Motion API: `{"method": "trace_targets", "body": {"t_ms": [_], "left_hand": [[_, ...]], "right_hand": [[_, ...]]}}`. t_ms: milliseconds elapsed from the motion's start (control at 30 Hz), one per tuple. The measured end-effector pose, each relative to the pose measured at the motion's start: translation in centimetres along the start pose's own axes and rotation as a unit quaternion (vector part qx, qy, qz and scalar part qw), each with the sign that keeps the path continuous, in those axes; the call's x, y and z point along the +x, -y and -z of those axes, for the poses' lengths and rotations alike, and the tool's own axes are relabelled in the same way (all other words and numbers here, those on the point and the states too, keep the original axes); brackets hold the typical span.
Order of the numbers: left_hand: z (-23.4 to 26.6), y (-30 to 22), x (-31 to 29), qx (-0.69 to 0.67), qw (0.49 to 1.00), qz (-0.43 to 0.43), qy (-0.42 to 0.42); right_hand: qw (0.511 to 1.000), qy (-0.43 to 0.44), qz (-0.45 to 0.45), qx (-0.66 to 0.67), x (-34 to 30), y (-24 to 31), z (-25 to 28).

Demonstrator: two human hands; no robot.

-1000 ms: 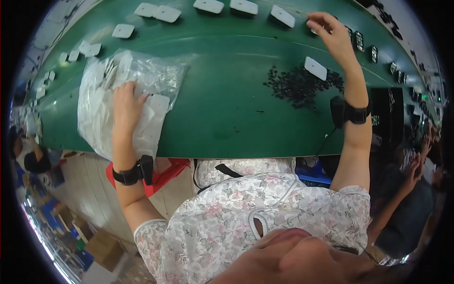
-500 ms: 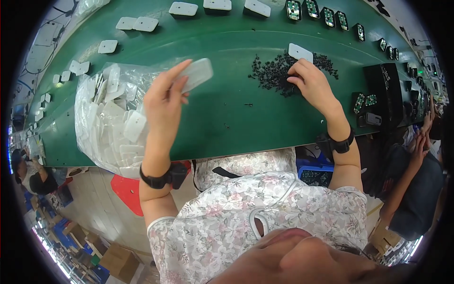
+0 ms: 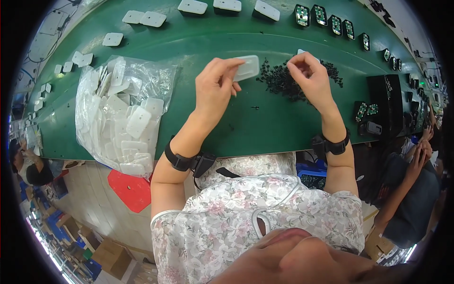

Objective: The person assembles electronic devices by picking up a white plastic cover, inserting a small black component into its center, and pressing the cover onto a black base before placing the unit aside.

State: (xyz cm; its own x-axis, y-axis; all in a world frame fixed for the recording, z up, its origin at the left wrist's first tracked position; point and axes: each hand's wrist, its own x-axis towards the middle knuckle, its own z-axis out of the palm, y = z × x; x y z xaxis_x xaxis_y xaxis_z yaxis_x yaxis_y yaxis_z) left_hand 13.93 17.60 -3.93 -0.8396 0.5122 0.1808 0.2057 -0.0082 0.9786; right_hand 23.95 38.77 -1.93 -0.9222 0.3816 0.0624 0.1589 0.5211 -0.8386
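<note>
My left hand [image 3: 213, 90] pinches a translucent white plastic cover [image 3: 249, 66] with rounded corners, held above the green table beside a pile of small black parts [image 3: 274, 81]. Over that pile, my right hand [image 3: 316, 83] has its thumb and fingertips drawn together. Whatever lies between those fingertips is too small to make out. Behind the right hand, the edge of another white piece [image 3: 301, 50] shows; most of it is hidden. On the left, a clear plastic bag [image 3: 163, 80] spills many white covers [image 3: 138, 121].
White-topped cases [image 3: 192, 6] line the table's far side, and open black cases with green circuit boards [image 3: 302, 15] stand far right. A black box [image 3: 383, 102] stands at the right, near two loose boards [image 3: 361, 111]. A blue bin [image 3: 312, 173] sits below the table edge.
My left hand has swung right with the white cover, close to the black pile. My right hand has shifted slightly, now covering more of the white piece behind it.
</note>
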Motion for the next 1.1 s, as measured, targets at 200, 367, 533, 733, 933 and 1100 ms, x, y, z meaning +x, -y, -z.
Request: {"method": "trace_targets", "body": {"t_ms": [200, 367, 533, 733, 933, 1100], "left_hand": [[-0.7, -0.7, -0.7, -0.003, 1.000, -0.022, 0.005], [-0.1, -0.9, -0.7, 0.043, 0.997, -0.060, 0.002], [-0.1, -1.2, -0.9, -0.016, 0.999, 0.018, 0.021], [0.1, -1.0, -1.1, -0.068, 0.997, 0.018, 0.028], [0.1, -0.9, -1.2, -0.043, 0.998, 0.021, 0.032], [-0.2, -1.2, -1.4, -0.202, 0.974, 0.102, 0.023]], "right_hand": [[0.924, 0.082, -0.050, 0.370, 0.1, 3.9, -3.9], [0.957, 0.043, -0.042, 0.285, -0.4, 4.7, -5.6], [0.982, -0.035, 0.181, 0.034, -0.5, 4.2, -5.7], [0.984, -0.031, 0.175, -0.004, -0.8, 4.3, -5.7], [0.955, -0.063, 0.283, -0.067, -0.3, 4.0, -6.1], [0.905, -0.088, 0.380, -0.170, -0.2, 4.4, -5.7]]}}
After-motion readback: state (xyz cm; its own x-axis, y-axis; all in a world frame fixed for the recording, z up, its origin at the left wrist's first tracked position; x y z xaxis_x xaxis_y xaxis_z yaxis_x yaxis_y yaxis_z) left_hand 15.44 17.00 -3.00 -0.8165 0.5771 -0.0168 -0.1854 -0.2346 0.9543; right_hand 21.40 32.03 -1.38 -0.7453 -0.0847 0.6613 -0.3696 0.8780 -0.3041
